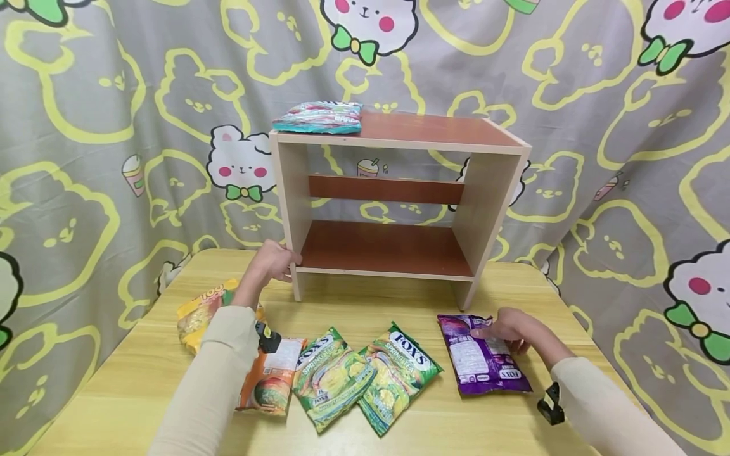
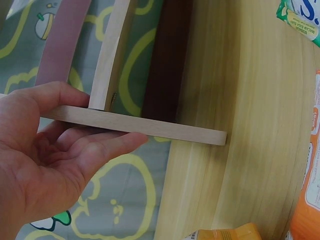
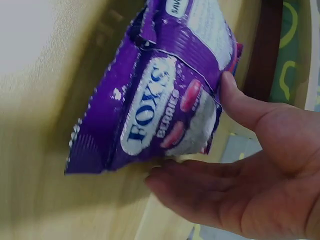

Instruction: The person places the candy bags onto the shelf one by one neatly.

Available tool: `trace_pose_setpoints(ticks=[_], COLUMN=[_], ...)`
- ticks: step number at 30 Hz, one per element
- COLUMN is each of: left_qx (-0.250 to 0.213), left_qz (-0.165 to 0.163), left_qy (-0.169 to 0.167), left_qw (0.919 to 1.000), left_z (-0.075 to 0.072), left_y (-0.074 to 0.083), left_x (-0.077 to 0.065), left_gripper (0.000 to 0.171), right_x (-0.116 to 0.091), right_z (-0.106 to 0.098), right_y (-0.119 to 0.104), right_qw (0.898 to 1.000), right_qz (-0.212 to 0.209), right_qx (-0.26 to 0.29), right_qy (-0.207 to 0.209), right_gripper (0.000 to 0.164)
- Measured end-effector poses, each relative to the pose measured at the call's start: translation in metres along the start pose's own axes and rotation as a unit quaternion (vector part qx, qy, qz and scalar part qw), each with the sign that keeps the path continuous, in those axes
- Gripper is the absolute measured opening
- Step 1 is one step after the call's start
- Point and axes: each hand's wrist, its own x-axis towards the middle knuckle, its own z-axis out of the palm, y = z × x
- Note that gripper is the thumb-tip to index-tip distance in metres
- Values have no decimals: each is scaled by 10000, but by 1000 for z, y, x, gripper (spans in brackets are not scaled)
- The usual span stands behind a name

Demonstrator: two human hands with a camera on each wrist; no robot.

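My left hand (image 1: 274,259) grips the left side panel of a small wooden shelf (image 1: 388,250). In the left wrist view the thumb lies on one face of the side panel (image 2: 165,127) and the fingers on the other. At the table's right my right hand (image 1: 516,328) holds a purple candy bag (image 1: 485,358) by its right edge. Its thumb rests on the bag, and the other fingers are at the bag's edge in the right wrist view. That bag (image 3: 165,100) reads FOX'S Berries.
A teal candy bag (image 1: 322,118) lies on the shelf's top left. Two green candy bags (image 1: 333,380) overlap on the table. Left of them are an orange bag (image 1: 274,383) and a yellow bag (image 1: 196,316), partly behind the left arm. A patterned curtain (image 1: 171,126) hangs behind.
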Motion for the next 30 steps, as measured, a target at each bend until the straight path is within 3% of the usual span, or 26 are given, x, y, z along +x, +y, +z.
trace_pose_setpoints(ticks=[3, 12, 16, 22, 30], left_qx=[14, 14, 4, 66, 74], left_qz=[5, -28, -5, 25, 21], left_qy=[-4, -10, 11, -21, -6], left_qw=[10000, 10000, 10000, 10000, 10000], left_z=[0, 0, 0, 0, 1], left_y=[0, 0, 0, 0, 0], left_x=[0, 1, 1, 0, -1], left_gripper=[24, 28, 24, 20, 20], right_x=[-4, -10, -8, -6, -6], right_z=[-4, -4, 1, 6, 8], right_y=[4, 12, 12, 11, 11], right_qw=[9992, 9947, 9954, 9956, 9957], right_qz=[122, -21, -68, -13, -11], right_qx=[9, 470, 526, 687, 710], right_qy=[-379, -914, -803, -643, -591], right_gripper=[72, 76, 71, 80, 78])
